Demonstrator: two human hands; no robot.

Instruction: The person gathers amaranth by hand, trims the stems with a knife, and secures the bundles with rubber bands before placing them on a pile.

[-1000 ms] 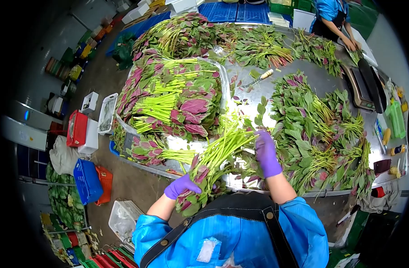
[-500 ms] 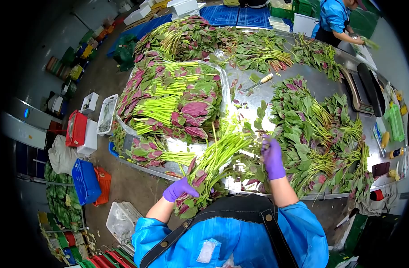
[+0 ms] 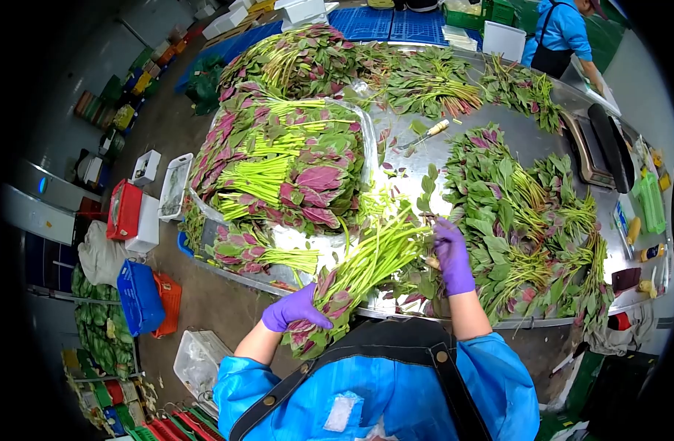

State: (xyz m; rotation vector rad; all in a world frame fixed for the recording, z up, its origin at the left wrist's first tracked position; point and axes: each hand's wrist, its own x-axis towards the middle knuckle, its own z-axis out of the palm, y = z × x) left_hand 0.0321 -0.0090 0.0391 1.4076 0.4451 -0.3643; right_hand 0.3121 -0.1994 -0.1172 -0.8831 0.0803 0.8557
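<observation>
The metal desk (image 3: 526, 140) is crowded, which I judge the main hazard: the stacked bunches (image 3: 318, 151) rise high on the left, and a sleeve brushing them could tip the upper ones out. On the right, the loose greens (image 3: 491, 195) overlap, and some seem to reach over the near edge, where an elbow could drag them to the floor. The held bunch (image 3: 370, 257) is at the near side of the desk, between those two masses, leaves towards the body and pale stems slanting outwards. The left grip (image 3: 296, 309) is closed round its leafy end; too hard a clasp could bruise the leaves, too slack a one could let stems fan out and slide. The right grip (image 3: 452, 257), by the stem ends, has its fingers bent, but I cannot tell whether they pinch a stem or sprig; a sharp pull from there could snap stems or skew the bundle. Farther off, what looks like a knife (image 3: 438, 127) lies uncovered, a cut risk to anyone reaching across without looking, and small leaf scraps (image 3: 392, 173) could cling to the stems and get caught among them
</observation>
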